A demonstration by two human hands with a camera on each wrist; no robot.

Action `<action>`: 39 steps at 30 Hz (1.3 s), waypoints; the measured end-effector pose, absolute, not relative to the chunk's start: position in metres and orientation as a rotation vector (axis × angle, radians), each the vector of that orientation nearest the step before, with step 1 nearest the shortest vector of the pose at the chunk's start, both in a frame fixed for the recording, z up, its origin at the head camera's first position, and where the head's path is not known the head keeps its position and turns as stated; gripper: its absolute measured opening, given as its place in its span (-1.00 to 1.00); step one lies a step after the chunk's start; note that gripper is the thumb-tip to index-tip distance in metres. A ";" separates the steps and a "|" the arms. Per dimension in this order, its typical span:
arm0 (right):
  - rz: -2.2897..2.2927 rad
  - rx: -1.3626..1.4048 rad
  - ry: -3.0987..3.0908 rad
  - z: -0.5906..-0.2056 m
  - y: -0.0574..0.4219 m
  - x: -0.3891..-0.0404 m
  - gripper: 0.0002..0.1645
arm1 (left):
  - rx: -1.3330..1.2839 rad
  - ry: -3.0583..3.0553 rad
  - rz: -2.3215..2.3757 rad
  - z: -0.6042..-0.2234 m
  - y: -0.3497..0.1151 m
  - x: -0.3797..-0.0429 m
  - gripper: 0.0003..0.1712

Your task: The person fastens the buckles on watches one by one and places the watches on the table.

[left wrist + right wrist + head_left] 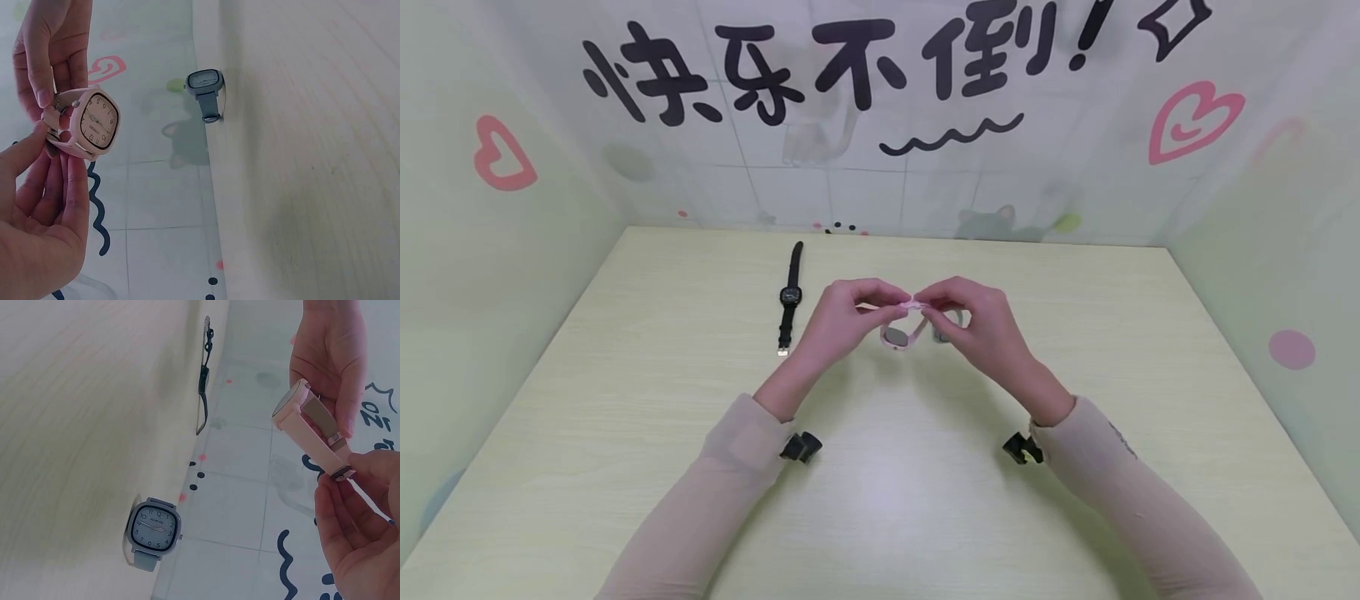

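Observation:
A pink wristwatch [896,337] hangs between my two hands above the table, its square face [99,122] turned away from me. My left hand [842,321] pinches one strap end between thumb and fingers. With thumb and fingertips, my right hand [981,321] grips the other end by the buckle. The strap [309,434] forms a loop, and its ends meet at the fingertips, which partly hide the buckle. Behind my right hand a grey-blue wristwatch [153,528] stands on the table with its strap closed in a loop, mostly covered in the head view.
Left of my hands, a black wristwatch [790,296] lies stretched out flat on the pale wooden table [880,500]. A printed white backdrop [865,192] rises at the table's back edge, with side panels left and right. Small black devices [801,447] sit at both wrists.

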State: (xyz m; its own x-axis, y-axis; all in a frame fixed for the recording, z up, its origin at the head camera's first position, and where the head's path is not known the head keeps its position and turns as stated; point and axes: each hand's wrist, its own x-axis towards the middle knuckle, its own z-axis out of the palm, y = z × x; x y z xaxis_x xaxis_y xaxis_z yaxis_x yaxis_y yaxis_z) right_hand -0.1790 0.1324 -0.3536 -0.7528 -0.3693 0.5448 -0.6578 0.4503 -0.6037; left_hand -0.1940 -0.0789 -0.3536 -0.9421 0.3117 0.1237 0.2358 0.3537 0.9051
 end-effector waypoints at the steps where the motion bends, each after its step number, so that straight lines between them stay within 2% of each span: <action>1: 1.211 0.876 -2.369 -0.354 0.132 -0.179 -0.79 | 0.508 2.528 1.671 -0.354 -0.079 -0.194 -0.80; 19: 1.210 0.859 -2.386 -0.355 0.137 -0.178 -0.63 | 0.422 2.484 1.777 -0.350 -0.086 -0.200 -0.76; 30: 1.212 1.009 -2.350 -0.358 0.137 -0.178 -0.31 | 0.324 2.296 1.925 -0.353 -0.089 -0.202 -0.72; 39: 1.150 1.039 -2.382 -0.360 0.136 -0.179 -0.19 | 0.258 2.182 1.992 -0.352 -0.091 -0.201 -0.72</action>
State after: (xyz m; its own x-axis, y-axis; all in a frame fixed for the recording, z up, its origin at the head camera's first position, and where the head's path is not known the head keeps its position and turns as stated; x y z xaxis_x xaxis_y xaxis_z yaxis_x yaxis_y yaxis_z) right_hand -0.1791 0.1360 -0.3599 -0.6941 -0.4799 0.5367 -0.7187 0.4185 -0.5553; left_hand -0.2014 -0.0906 -0.3517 -0.9696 0.2443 -0.0126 0.0096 0.0898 0.9959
